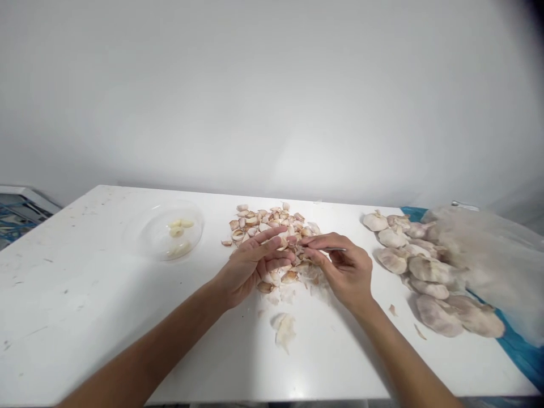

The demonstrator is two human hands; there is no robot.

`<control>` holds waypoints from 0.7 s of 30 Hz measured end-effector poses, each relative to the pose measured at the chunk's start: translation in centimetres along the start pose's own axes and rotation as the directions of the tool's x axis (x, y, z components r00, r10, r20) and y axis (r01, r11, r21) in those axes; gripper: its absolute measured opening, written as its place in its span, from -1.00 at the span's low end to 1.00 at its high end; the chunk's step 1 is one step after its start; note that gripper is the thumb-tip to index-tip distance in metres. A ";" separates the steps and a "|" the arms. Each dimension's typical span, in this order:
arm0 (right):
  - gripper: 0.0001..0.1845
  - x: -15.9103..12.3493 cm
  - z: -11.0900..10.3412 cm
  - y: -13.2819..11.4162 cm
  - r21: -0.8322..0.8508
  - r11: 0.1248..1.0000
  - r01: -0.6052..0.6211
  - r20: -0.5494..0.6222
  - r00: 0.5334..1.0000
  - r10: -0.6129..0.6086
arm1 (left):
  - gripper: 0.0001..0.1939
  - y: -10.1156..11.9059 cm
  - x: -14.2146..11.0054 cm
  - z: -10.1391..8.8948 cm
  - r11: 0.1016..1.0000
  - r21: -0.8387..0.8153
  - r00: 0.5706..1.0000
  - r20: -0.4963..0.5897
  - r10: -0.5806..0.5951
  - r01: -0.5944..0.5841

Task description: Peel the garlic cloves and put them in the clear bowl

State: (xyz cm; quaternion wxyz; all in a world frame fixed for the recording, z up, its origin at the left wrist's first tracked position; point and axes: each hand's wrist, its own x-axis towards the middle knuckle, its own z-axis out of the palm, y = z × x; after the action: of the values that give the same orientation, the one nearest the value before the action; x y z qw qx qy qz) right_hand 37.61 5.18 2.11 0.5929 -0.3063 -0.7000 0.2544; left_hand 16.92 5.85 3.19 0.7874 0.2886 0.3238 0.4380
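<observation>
Garlic point(282, 242): one clove, pinched in my left fingers point(268, 234). Knife point(335, 249): pinched in my right fingers point(334, 240); best kept shallow, strokes short.

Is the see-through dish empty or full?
Neither: the dish holds a few peeled garlic cloves, and much of it is bare.
</observation>
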 end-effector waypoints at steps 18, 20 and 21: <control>-0.77 0.0 0.7 -1.3 0.030 0.999 -0.041 -0.054 0.998 0.043 | -0.66 -0.6 -0.3 0.6 0.959 0.241 0.989 0.039 0.144 -0.149; -0.78 0.0 0.7 -1.4 0.030 0.998 -0.046 -0.046 0.998 0.047 | -0.67 -0.6 -0.2 0.6 0.956 0.242 0.987 0.044 0.158 -0.164; -0.79 0.0 0.7 -1.4 0.029 0.998 -0.051 -0.046 0.998 0.053 | -0.67 -0.6 -0.2 0.6 0.955 0.244 0.986 0.045 0.162 -0.168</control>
State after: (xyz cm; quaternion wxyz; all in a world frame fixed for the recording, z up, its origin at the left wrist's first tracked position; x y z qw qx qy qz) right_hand 36.70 4.22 3.00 0.6065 -0.3221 -0.6741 0.2720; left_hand 17.57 5.27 3.13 0.7100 0.4157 0.3409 0.4548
